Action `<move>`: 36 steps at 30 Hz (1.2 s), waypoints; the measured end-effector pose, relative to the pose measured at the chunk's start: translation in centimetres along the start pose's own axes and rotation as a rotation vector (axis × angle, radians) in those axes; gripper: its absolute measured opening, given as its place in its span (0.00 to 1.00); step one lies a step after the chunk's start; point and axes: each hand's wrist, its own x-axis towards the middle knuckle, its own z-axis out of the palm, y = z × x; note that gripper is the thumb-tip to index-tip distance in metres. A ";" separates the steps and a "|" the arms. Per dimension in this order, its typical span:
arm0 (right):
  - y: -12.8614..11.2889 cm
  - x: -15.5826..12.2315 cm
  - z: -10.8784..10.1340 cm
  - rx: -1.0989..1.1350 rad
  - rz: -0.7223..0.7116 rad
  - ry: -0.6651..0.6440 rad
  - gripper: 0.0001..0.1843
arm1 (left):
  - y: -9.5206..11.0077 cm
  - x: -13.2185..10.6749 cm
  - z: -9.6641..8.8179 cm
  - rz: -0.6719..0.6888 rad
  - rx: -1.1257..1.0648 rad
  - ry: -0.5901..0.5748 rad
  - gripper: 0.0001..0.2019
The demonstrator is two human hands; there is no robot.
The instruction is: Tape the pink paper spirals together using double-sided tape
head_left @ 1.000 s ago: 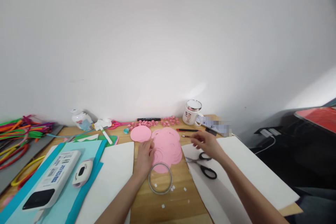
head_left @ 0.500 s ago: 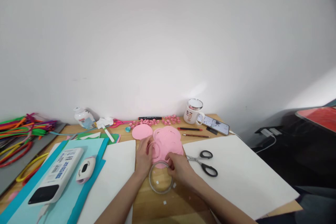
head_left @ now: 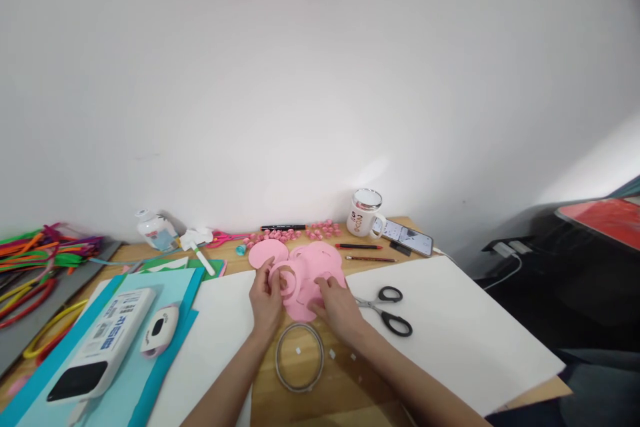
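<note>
My left hand (head_left: 267, 299) is closed on a curled pink paper strip (head_left: 279, 269), pinched between thumb and fingers above the pile of pink paper pieces (head_left: 320, 257). My right hand (head_left: 336, 303) reaches over the right side of that pile, thumb and fingers apart, with nothing plainly held. A thin roll of tape (head_left: 300, 389) lies on the wooden table below both hands. Left of the pile is a separate pink paper circle (head_left: 268, 253). Black-handled scissors (head_left: 387, 311) rest on white paper to the right, their blade tips partly behind my right hand.
Small pink rolled pieces (head_left: 280, 235) lie near the wall. A mug (head_left: 363, 217), a phone (head_left: 407, 238) and a pencil (head_left: 370, 259) are at the back right. At left, a white device (head_left: 107, 340) rests on blue paper (head_left: 185, 287). White sheets (head_left: 450, 327) cover both sides.
My right hand has let go of the tape roll, now flat on the table, and moved up onto the pink pile. My left hand has lifted the pink strip slightly.
</note>
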 end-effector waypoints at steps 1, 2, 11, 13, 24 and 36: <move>-0.2 0.2 0.1 -0.022 0.007 -0.008 0.19 | 0.0 0.0 -0.1 -0.013 -0.012 -0.010 0.19; -0.3 0.3 0.2 -0.039 0.013 -0.015 0.19 | 0.0 0.0 -0.1 -0.021 -0.023 -0.022 0.19; -0.4 0.5 0.5 0.081 -0.010 0.004 0.15 | 0.8 0.0 -0.4 -0.010 0.008 -0.033 0.17; -0.3 0.5 0.7 0.116 -0.038 0.026 0.16 | 1.0 -0.2 -0.4 -0.018 0.000 -0.026 0.16; -1.3 1.3 0.0 1.322 -0.228 -0.196 0.36 | 0.6 -1.1 -0.3 0.058 0.011 -0.027 0.18; 0.2 2.7 1.7 1.575 -0.073 0.048 0.14 | 1.8 -1.4 -0.3 0.257 0.018 -0.196 0.18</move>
